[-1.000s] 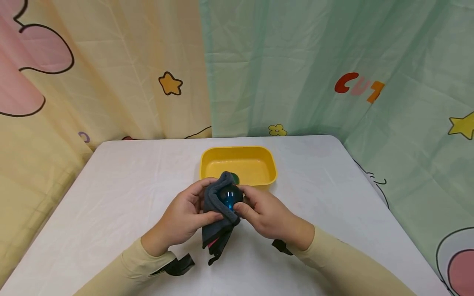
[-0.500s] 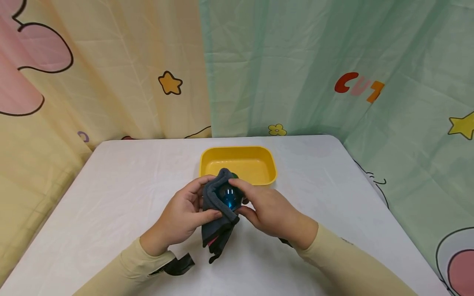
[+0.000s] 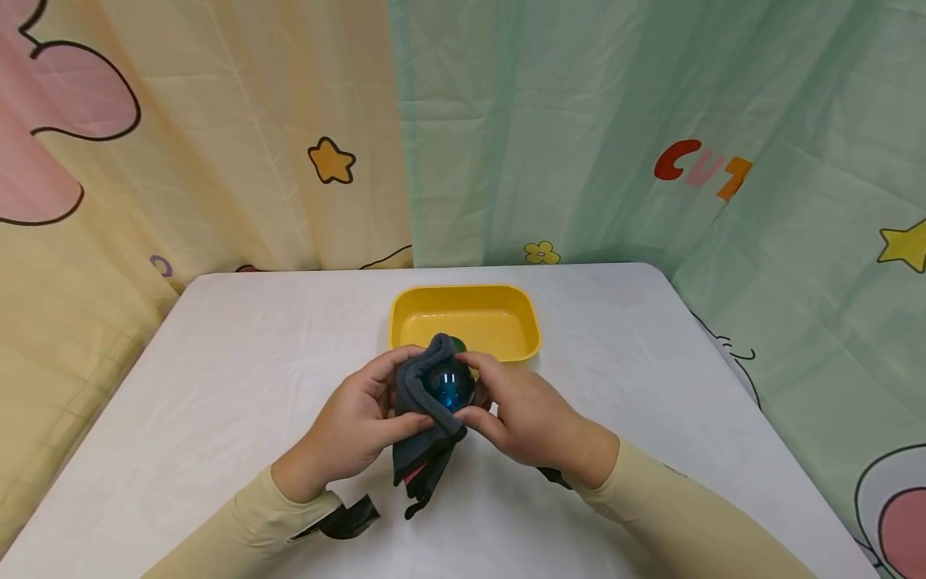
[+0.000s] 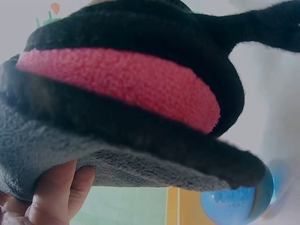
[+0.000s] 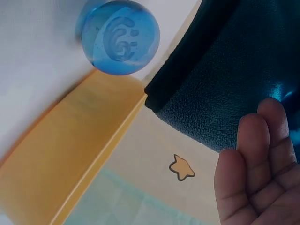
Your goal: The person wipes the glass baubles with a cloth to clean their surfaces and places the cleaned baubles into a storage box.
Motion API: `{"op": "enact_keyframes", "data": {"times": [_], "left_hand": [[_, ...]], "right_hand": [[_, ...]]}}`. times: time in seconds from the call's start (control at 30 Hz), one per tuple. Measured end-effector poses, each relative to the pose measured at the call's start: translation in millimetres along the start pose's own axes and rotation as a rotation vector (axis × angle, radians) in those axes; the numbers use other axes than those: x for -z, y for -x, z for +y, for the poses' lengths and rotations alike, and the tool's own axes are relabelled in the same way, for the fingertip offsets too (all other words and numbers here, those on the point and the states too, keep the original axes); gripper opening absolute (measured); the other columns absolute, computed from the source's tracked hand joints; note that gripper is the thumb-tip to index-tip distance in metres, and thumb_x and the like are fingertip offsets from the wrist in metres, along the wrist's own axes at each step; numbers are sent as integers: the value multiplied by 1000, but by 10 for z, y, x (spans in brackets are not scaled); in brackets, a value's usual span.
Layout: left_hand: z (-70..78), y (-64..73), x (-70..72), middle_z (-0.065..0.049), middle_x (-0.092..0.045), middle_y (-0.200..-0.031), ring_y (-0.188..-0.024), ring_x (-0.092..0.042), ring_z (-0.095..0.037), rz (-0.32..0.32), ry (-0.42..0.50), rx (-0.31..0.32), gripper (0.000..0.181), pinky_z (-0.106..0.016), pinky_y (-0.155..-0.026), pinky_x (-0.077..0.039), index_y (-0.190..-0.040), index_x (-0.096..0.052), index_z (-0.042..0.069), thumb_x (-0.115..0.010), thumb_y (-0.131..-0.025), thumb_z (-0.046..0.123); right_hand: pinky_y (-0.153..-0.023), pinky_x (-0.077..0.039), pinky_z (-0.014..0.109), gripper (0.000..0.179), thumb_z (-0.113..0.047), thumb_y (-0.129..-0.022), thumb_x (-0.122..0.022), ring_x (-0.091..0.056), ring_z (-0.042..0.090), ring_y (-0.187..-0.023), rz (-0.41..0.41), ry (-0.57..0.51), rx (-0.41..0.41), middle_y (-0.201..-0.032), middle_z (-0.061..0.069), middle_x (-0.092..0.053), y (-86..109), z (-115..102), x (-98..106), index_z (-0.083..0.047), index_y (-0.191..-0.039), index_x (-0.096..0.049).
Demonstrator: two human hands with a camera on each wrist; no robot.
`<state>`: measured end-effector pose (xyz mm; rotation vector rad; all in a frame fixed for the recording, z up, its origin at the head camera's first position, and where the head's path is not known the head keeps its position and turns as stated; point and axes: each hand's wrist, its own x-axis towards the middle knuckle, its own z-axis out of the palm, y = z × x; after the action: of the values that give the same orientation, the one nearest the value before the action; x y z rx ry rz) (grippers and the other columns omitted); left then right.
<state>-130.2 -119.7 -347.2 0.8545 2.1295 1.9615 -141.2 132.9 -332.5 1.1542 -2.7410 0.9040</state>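
Glossy dark-blue ball (image 3: 452, 388) sits in the fold of a black-edged, pink-lined, dark-grey fleecy cloth (image 3: 428, 441), above the white-covered table (image 3: 239, 366). Our left hand (image 3: 359, 426) clamps the cloth, thumb in front; our right hand (image 3: 528, 410) pinches the ball between thumb and forefinger. We judge this to be wiping; the next move probably calls for turning the ball against the cloth without letting it slip. Beyond, the yellow plastic tray (image 3: 470, 314) shows its floor, but its near part is hidden from us; a translucent blue ball (image 5: 121, 37) stands just outside it.
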Motion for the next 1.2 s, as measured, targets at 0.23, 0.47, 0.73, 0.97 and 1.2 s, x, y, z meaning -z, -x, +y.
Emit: {"op": "enact_keyframes", "data": {"times": [0.23,0.47,0.73,0.97,1.2], "left_hand": [[-21,8,-3,-25,-62,-136,-110,-71,-16,1,-2,1,64,-28,-92,-63,-149,-48,2,-77,-92,-4],[-34,21,-13,-25,-63,-132,-107,-72,-15,3,-4,21,66,-27,-90,-64,-150,-47,2,-77,-91,-6],[-43,29,-5,-26,-63,-130,-105,-72,-14,12,-4,12,66,-28,-89,-64,-149,-47,1,-77,-90,-7],[-38,12,12,-24,-63,-130,-101,-71,-15,33,-2,-4,66,-27,-88,-64,-150,-47,0,-77,-91,-6],[-7,6,33,-25,-62,-132,-102,-71,-16,36,4,-3,66,-27,-89,-64,-149,-47,-1,-77,-91,-6]], "right_hand": [[-70,-56,20,54,-29,-104,-68,-63,4,-81,-16,-62,-42,-98,-1,-74,-1,-3,-40,-3,-146,-46],[-66,-52,21,45,-28,-106,-64,-55,4,-74,-14,-82,-38,-91,-3,-69,5,2,-64,-4,-140,-51],[-75,-58,24,45,-32,-107,-60,-63,6,-83,-15,-123,-52,-103,-1,-74,-10,-6,-84,-5,-143,-54],[-91,-63,32,72,-26,-107,-64,-72,12,-100,8,-122,10,-124,5,-73,-17,-21,-52,-7,-164,-25],[-91,-63,33,75,-15,-100,-74,-71,16,-99,12,10,66,-129,10,-70,-14,-34,-16,-7,-158,-27]]}}
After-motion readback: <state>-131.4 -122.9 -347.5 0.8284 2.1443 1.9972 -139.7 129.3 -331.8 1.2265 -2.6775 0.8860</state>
